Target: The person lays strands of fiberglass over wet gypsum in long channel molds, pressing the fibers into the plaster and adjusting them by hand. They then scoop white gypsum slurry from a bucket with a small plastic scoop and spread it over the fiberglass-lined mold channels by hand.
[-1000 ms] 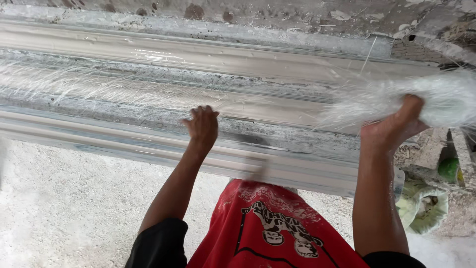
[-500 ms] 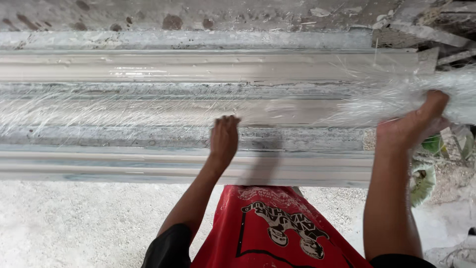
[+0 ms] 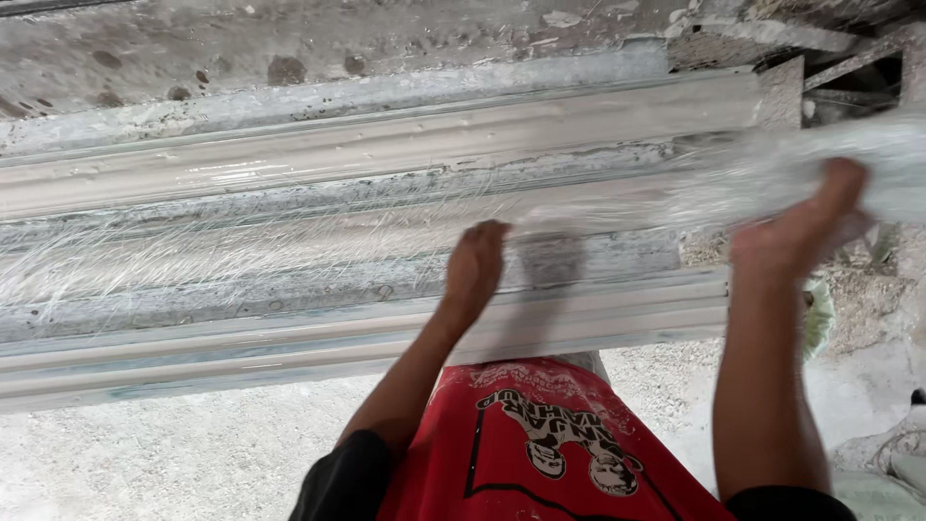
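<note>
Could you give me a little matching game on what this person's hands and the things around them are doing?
Things:
1. left hand
2. right hand
3. long grey mould
4. shirt

States:
A. red with a printed picture
B. gripping a bundle of glassy white fibre
C. pressed flat on spread fibres
D. stretching across the view

Pairs: 1-C, 2-B, 3-D, 4-A
</note>
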